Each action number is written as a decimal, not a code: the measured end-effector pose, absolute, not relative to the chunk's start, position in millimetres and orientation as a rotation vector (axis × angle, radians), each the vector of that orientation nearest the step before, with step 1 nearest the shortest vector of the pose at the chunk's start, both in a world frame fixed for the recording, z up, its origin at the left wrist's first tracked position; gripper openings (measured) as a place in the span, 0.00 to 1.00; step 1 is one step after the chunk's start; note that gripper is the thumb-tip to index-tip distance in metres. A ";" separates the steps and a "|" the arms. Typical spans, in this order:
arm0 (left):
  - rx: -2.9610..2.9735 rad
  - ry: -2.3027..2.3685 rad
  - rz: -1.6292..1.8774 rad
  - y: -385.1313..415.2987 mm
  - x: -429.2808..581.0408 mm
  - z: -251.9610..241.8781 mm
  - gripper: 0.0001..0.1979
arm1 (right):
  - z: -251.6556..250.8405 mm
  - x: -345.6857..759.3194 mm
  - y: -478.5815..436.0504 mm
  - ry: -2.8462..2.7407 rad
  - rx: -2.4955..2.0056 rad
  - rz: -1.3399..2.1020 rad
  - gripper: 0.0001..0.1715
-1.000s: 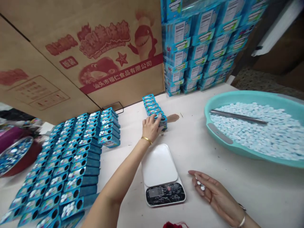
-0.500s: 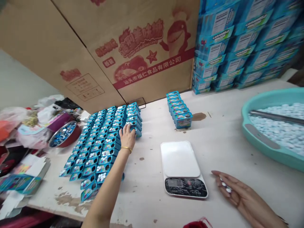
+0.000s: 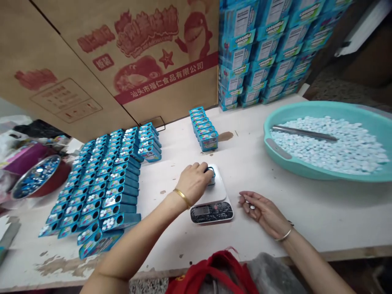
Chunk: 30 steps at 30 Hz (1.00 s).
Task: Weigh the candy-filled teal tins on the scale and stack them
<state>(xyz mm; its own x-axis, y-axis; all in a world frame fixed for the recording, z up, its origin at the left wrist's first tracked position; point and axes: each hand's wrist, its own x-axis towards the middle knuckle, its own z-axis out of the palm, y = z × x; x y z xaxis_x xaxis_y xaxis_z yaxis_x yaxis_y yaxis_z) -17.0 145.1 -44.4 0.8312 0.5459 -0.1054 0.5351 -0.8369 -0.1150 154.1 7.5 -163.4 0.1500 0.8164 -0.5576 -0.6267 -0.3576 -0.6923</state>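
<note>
Two bare hands (image 3: 193, 181) (image 3: 266, 214), one flat white scale (image 3: 219, 185), one oval turquoise plastic basin (image 3: 321, 109) and one silver metal rod (image 3: 304, 133) show.

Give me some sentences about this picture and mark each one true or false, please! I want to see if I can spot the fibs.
1. The left hand holds a small blue box at the scale. True.
2. Both hands hold blue boxes. False: the right hand holds small white pieces.
3. The metal rod lies in the teal tub. True.
4. The right wrist is bare. False: it wears a bracelet.
</note>
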 end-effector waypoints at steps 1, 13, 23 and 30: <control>-2.940 -0.868 0.221 145.1 -13.5 -46.4 0.05 | -163.4 154.7 7.5 -0.220 -1.190 1.526 0.18; -2.897 -1.793 -0.976 132.8 -105.7 -98.2 0.15 | -157.0 168.5 6.6 -0.165 -1.262 1.624 0.12; -2.760 -2.031 -0.818 89.4 -159.1 -174.0 0.11 | -102.9 181.9 38.8 -0.688 -1.551 1.637 0.21; -2.666 -1.995 -0.708 93.0 -152.2 -180.7 0.10 | -38.7 155.5 89.7 -1.179 -1.569 1.368 0.13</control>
